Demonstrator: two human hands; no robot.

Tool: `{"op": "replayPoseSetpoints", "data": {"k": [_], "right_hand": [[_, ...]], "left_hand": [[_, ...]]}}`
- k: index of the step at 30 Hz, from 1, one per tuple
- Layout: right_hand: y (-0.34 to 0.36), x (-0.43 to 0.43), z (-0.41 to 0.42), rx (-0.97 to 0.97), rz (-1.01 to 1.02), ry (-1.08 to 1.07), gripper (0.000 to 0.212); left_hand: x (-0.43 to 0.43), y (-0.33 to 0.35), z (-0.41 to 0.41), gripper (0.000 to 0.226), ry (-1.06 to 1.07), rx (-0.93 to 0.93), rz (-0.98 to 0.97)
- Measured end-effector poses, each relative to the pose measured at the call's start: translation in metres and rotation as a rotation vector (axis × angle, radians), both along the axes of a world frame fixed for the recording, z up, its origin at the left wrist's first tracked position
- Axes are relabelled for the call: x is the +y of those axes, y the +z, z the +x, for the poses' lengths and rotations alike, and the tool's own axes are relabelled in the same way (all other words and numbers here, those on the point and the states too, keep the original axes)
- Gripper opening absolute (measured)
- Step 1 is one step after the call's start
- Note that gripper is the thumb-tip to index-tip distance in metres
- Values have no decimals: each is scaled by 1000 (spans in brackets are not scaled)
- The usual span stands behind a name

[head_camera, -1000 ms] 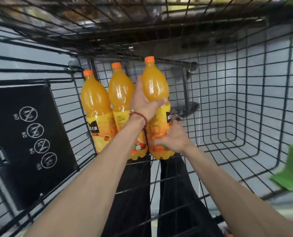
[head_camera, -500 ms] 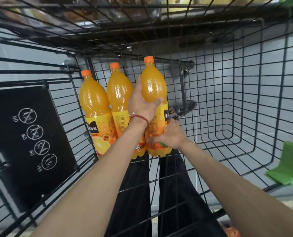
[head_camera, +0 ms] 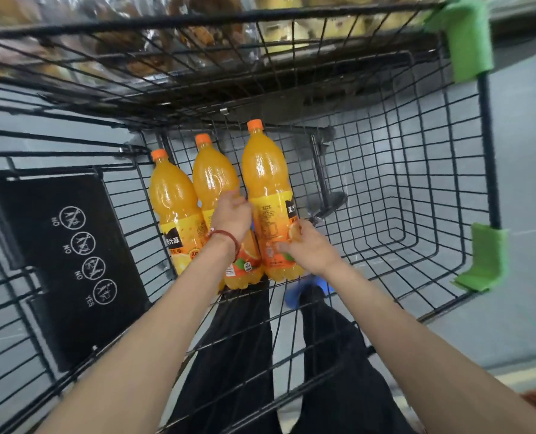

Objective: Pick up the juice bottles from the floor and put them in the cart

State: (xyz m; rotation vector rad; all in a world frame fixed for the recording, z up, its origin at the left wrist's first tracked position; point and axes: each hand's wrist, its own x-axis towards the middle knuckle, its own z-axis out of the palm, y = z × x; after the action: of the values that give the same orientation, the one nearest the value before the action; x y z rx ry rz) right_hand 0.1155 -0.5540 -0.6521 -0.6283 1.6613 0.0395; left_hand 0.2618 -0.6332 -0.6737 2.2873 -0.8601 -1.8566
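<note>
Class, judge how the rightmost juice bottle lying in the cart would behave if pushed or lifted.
The rightmost juice bottle looks full to its orange cap, so probably heavy. Its round body lies sideways on the wire cart floor, so it may roll. Glossy plastic could be slippery.

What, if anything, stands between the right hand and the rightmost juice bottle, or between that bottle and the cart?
Nothing visible does. The right hand touches the label of the rightmost juice bottle, and that bottle lies inside the cart, beside the middle juice bottle.
</note>
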Motion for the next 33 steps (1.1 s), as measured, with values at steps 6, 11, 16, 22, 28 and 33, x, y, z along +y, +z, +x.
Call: {"op": "replayPoseSetpoints", "data": {"k": [6, 11, 16, 22, 28, 33], "right_hand": [[56, 24, -12, -53, -142, -104, 57], [116, 61, -47, -86, -418, -288, 42], [172, 116, -97, -39, -657, -622, 27], [219, 194, -177, -25, -692, -892, 22], [254, 264, -263, 55, -652, -1097, 26], [265, 297, -337, 89, -644, -1265, 28]], "left_hand": [[26, 58, -12, 45, 61, 7, -34], [64, 136, -57, 38, 67, 128, -197], [117, 208, -121, 34, -3, 245, -288], [183, 258, -204, 31, -209, 301, -307], [218, 291, -301, 27, -397, 339, -293], [228, 303, -393, 18, -573, 371, -283]]}}
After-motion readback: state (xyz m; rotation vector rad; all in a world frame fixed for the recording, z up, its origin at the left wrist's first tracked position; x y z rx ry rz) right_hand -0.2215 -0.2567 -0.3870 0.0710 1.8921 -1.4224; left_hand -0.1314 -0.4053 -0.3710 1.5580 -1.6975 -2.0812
